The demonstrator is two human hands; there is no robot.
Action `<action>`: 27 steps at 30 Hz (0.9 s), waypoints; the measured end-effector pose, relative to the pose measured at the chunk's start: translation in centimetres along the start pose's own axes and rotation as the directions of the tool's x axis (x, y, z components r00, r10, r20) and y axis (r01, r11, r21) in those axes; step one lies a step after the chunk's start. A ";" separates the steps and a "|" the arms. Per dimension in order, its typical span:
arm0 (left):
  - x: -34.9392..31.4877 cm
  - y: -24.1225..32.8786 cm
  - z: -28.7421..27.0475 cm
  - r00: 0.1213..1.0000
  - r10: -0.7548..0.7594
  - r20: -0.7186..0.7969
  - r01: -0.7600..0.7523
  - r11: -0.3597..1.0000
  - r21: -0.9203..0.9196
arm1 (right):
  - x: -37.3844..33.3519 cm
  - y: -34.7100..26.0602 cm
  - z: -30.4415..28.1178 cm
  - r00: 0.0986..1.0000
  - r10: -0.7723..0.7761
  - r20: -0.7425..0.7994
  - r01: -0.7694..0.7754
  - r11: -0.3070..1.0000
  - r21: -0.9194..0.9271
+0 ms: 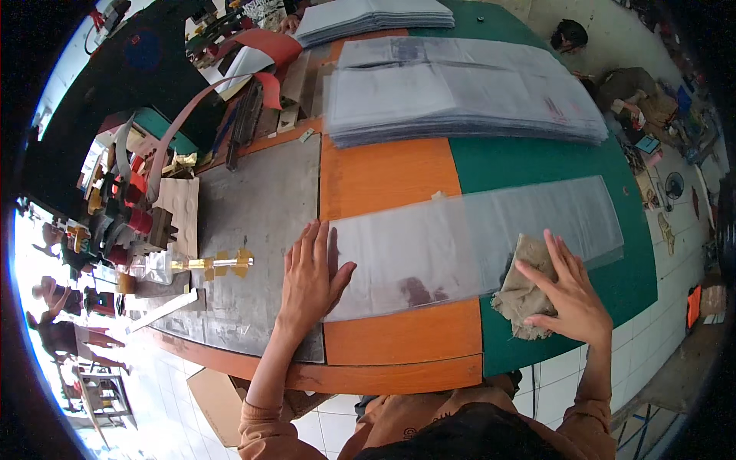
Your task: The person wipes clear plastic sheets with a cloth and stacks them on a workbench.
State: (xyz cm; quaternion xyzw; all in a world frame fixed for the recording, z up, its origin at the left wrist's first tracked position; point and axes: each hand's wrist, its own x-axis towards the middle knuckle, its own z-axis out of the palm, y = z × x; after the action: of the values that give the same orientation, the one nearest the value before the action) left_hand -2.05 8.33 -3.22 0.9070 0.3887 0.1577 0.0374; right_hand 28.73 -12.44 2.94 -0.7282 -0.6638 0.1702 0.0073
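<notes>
A long strip of clear plastic film point(429, 257) lies across the table, its folded or layered edges showing at the right end. My left hand point(310, 276) rests flat at the strip's left end, fingers together and stretched out, thumb apart. Toward the right end, a crumpled beige cloth rag point(524, 295) sits on the strip's near edge and the green surface. My right hand point(571, 295) lies over the rag's right side with fingers spread and the thumb across it. A dark smudge or reflection shows through the film near its front edge.
A thick stack of clear plastic sheets point(468, 100) lies behind the strip, with another stack point(376, 19) farther back. A grey metal plate point(253, 207) covers the table's left part, beside a machine point(130, 230). A person point(569, 36) is at the far right.
</notes>
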 end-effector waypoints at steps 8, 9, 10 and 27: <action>0.1 -0.2 0.4 0.994 0.035 -0.099 -0.040 0.998 -0.051 | 0.1 0.2 1.8 0.998 0.057 -0.025 -0.057 0.998 0.002; 0.1 -0.4 0.4 0.991 0.053 -0.120 -0.065 0.994 -0.093 | 0.2 0.5 2.0 0.998 0.051 -0.039 -0.050 0.999 0.020; 0.4 -0.3 0.2 0.996 0.014 -0.091 -0.035 0.971 -0.238 | 0.1 0.8 2.3 0.997 0.051 -0.054 -0.049 0.998 0.039; 0.2 0.1 -0.4 0.846 0.411 -0.340 -0.321 0.902 0.290 | -0.3 1.1 3.2 0.983 0.047 -0.175 -0.027 0.993 0.117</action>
State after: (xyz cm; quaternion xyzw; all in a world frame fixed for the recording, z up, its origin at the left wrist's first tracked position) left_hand -1.96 8.41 -2.80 0.9126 0.2220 0.2963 -0.1735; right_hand 28.97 -13.52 -0.33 -0.7512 -0.6360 0.1424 0.1049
